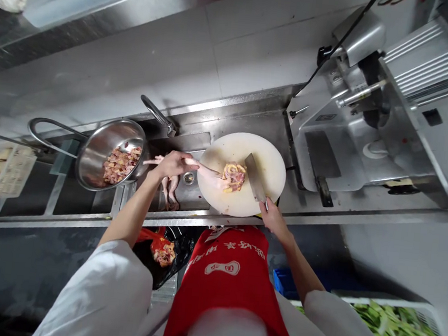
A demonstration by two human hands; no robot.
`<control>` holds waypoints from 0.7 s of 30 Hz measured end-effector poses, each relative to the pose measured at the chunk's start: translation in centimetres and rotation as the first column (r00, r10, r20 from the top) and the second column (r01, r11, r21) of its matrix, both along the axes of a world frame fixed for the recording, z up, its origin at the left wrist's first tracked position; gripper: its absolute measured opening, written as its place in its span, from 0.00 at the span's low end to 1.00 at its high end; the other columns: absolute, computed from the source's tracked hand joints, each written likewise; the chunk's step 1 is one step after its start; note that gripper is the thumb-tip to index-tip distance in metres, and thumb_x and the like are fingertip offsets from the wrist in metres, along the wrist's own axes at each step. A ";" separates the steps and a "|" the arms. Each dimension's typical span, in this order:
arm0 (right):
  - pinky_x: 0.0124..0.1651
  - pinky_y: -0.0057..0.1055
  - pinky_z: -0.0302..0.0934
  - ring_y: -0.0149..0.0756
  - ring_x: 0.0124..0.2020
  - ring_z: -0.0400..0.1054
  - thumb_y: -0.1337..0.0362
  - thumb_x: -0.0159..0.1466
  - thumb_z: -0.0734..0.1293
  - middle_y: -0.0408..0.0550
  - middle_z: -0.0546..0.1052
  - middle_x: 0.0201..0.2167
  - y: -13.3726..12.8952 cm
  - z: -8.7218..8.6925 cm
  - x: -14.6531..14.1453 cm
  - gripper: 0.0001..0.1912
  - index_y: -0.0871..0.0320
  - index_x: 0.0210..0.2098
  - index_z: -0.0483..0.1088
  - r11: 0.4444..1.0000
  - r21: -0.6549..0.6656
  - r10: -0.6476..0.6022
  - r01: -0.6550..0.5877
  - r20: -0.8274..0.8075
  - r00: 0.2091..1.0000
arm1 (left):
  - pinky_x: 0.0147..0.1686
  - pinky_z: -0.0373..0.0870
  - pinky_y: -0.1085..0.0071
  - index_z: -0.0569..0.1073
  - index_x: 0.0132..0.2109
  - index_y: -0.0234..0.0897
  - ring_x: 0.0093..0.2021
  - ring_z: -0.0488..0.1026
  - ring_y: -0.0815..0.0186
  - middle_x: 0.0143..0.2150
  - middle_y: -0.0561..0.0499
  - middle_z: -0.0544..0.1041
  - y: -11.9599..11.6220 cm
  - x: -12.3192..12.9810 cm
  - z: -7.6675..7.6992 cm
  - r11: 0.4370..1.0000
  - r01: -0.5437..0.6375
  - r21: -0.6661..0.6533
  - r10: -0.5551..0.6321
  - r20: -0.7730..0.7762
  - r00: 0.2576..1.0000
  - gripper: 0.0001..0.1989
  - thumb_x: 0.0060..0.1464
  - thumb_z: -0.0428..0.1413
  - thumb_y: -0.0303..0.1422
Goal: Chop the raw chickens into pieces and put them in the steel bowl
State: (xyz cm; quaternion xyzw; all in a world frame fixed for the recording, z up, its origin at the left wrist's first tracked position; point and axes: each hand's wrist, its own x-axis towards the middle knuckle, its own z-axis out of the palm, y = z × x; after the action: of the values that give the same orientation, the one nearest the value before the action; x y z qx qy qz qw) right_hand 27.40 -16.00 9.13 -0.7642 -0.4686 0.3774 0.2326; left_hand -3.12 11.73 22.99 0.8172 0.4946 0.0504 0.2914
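Observation:
My left hand [175, 164] is closed around a long, pale raw poultry leg [212, 176], whose thick end reaches onto the round white cutting board [240, 204]. At that end a cut mass of red meat and yellow fat [234, 177] lies on the board. A cleaver [255, 177] is in my right hand [273, 217], fingers wrapped round its handle. Its blade slants over the board, just right of the meat and apart from it. Below my left hand, more pale poultry legs [171, 190] hang or lie over the sink [193, 199]; their upper ends are partly hidden.
Left of the sink stands a steel bowl [90, 163] with chopped meat [121, 166]. A faucet [158, 113] arches behind. A slicing machine [329, 141] and a second cleaver [320, 159] are right. Below are a black bag [179, 245] and a crate of greens [402, 328].

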 end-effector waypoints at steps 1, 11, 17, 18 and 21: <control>0.35 0.29 0.58 0.38 0.33 0.71 0.56 0.71 0.54 0.48 0.76 0.29 -0.1 0.0 0.0 0.17 0.58 0.48 0.68 1.000 -0.001 -0.012 0.012 -0.009 1.000 | 0.38 0.66 0.71 0.80 0.36 0.34 0.37 0.72 0.62 0.32 0.48 0.78 0.4 1.3 -0.8 0.994 0.100 0.033 -0.098 -0.040 0.994 0.14 0.50 0.61 0.42; 0.30 0.27 0.54 0.34 0.25 0.65 0.56 0.70 0.55 0.42 0.71 0.23 -0.3 -0.1 0.2 0.15 0.57 0.44 0.67 0.998 -0.022 -0.052 0.050 -0.090 0.995 | 0.47 0.62 0.62 0.78 0.50 0.36 0.44 0.72 0.55 0.41 0.45 0.79 -4.8 13.6 -12.9 0.953 0.289 -0.097 -0.300 -0.134 0.945 0.20 0.52 0.62 0.40; 0.23 0.26 0.52 0.30 0.15 0.59 0.54 0.69 0.55 0.36 0.65 0.16 -0.7 -1.4 0.5 0.13 0.56 0.41 0.65 0.994 -0.051 -0.108 0.099 -0.216 0.970 | 0.38 0.60 0.67 0.76 0.31 0.36 0.29 0.66 0.67 0.25 0.54 0.72 -3.6 13.4 -13.2 0.964 0.205 -0.167 -0.218 -0.062 0.974 0.05 0.43 0.63 0.27; 0.22 0.26 0.52 0.30 0.14 0.58 0.54 0.69 0.55 0.35 0.64 0.16 -0.8 -1.6 0.6 0.13 0.55 0.41 0.65 0.993 -0.055 -0.113 0.103 -0.238 0.965 | 0.37 0.60 0.68 0.74 0.30 0.36 0.28 0.65 0.67 0.25 0.54 0.71 -3.8 13.4 -13.3 0.972 0.183 -0.149 -0.194 -0.064 0.979 0.05 0.43 0.62 0.26; 0.20 0.25 0.51 0.29 0.13 0.58 0.54 0.69 0.55 0.34 0.62 0.15 -0.8 -2.1 0.8 0.12 0.54 0.40 0.63 0.992 -0.055 -0.127 0.117 -0.268 0.955 | 0.32 0.59 0.71 0.69 0.30 0.37 0.27 0.63 0.69 0.26 0.55 0.69 -4.5 13.1 -13.6 0.998 0.041 -0.055 -0.039 0.037 0.999 0.04 0.47 0.58 0.25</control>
State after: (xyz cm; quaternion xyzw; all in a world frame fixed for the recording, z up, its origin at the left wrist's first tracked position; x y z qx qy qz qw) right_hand 28.19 -16.81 7.02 -0.7371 -0.3768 0.4724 0.3026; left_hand 10.00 7.24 9.41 0.8175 0.4740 0.0450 0.3239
